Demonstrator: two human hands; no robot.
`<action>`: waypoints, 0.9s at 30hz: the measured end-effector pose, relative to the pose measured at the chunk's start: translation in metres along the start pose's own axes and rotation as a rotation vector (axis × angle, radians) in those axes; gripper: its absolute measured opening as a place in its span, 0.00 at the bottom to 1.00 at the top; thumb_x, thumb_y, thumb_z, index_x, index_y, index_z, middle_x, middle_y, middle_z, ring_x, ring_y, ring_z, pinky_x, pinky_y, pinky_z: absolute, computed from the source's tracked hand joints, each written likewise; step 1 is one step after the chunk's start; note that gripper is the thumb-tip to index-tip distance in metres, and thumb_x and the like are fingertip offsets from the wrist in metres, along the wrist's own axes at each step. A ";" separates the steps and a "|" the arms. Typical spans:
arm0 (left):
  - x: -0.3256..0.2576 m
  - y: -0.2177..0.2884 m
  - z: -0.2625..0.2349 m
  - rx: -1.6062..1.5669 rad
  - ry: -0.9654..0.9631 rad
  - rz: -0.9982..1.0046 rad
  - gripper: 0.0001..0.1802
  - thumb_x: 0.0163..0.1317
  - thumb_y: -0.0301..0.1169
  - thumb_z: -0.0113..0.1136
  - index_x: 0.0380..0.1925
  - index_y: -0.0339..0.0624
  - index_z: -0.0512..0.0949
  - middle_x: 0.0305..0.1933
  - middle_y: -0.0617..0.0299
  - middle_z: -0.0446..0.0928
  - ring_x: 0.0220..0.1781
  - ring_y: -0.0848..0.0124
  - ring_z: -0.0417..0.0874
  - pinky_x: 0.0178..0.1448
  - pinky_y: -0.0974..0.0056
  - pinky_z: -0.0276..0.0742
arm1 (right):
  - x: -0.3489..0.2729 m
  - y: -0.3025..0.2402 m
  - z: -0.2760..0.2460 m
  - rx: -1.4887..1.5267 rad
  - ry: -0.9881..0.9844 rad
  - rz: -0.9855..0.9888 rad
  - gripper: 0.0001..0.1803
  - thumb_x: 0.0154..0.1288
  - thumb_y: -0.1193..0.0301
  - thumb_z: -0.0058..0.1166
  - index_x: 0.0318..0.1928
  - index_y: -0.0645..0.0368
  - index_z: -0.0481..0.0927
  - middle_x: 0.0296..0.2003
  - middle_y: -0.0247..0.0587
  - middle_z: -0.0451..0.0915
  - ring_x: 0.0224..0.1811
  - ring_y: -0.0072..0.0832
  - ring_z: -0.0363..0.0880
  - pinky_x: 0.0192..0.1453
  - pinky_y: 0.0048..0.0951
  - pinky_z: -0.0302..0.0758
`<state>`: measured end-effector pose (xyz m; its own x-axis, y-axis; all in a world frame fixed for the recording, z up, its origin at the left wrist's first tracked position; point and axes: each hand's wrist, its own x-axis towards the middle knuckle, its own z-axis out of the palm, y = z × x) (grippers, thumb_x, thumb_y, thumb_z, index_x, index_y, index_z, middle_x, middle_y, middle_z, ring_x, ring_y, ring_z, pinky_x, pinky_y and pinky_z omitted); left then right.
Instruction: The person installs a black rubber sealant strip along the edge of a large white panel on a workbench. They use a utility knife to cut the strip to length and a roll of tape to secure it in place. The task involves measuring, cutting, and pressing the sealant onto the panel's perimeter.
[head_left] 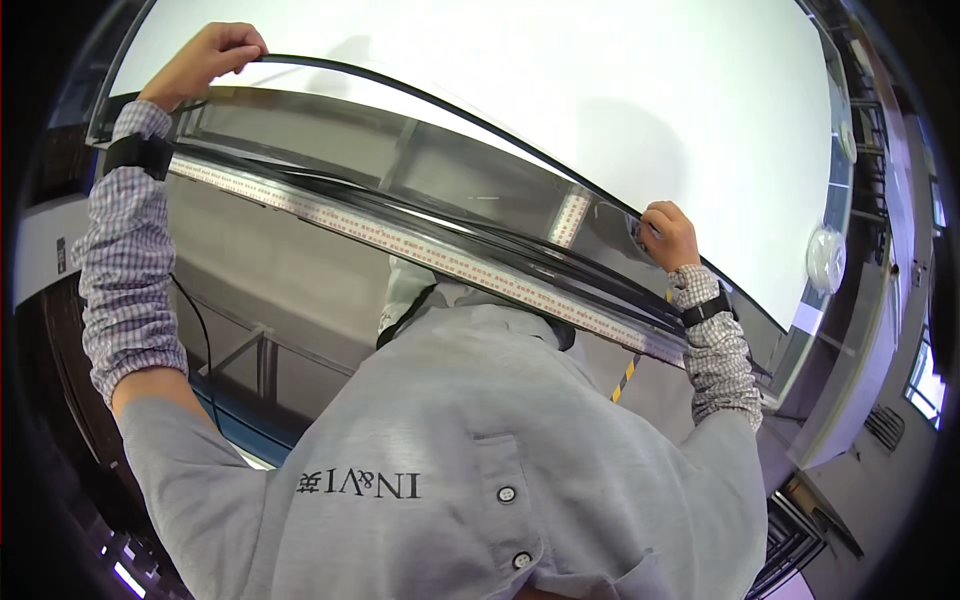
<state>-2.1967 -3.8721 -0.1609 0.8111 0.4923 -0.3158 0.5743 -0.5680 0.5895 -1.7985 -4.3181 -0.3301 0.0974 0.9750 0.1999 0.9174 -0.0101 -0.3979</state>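
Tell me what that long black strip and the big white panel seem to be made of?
The black strip, pinched by the left hand and right hand, looks like rubber or soft plastic, matte: it bows in a long curve between them. The white panel looks like a smooth, rigid sheet, perhaps plastic or coated glass; it shows shadows and no texture.

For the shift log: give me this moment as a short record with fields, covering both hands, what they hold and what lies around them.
left hand: left hand closed on the black strip at its far-left end
right hand: right hand pinching the same strip against the edge of the white panel
strip: thin, black, bowed between the two hands
below: long LED light bar running diagonally
sleeves: checked sleeve covers, black wrist bands
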 end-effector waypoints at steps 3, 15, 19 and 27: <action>-0.010 0.013 -0.012 -0.021 0.081 -0.065 0.09 0.59 0.35 0.57 0.32 0.42 0.79 0.21 0.76 0.66 0.25 0.85 0.60 0.28 0.76 0.55 | -0.006 0.003 0.006 -0.011 0.009 0.023 0.06 0.44 0.80 0.55 0.25 0.59 0.74 0.29 0.38 0.75 0.33 0.35 0.75 0.35 0.32 0.74; -0.003 0.005 -0.009 0.025 0.099 -0.088 0.16 0.52 0.48 0.63 0.30 0.48 0.82 0.20 0.74 0.72 0.25 0.82 0.66 0.31 0.74 0.63 | 0.024 -0.012 0.033 -0.003 0.065 -0.148 0.05 0.46 0.79 0.55 0.25 0.60 0.73 0.30 0.39 0.74 0.34 0.35 0.74 0.35 0.32 0.75; -0.001 0.004 -0.008 0.000 0.082 -0.093 0.15 0.53 0.46 0.63 0.30 0.47 0.82 0.19 0.74 0.72 0.24 0.82 0.65 0.29 0.75 0.61 | 0.032 -0.016 0.037 0.022 0.083 -0.197 0.04 0.47 0.78 0.55 0.25 0.60 0.72 0.30 0.38 0.74 0.34 0.34 0.74 0.34 0.32 0.74; 0.007 -0.001 -0.002 0.035 0.090 -0.080 0.14 0.55 0.45 0.62 0.30 0.46 0.81 0.19 0.77 0.70 0.23 0.84 0.62 0.28 0.75 0.58 | 0.056 -0.034 0.052 0.049 0.066 -0.217 0.04 0.48 0.78 0.55 0.25 0.60 0.73 0.30 0.39 0.74 0.34 0.34 0.73 0.35 0.32 0.74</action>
<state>-2.1918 -3.8670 -0.1616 0.7505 0.5929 -0.2920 0.6413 -0.5465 0.5385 -1.8443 -4.2514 -0.3520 -0.0733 0.9364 0.3431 0.9000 0.2103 -0.3817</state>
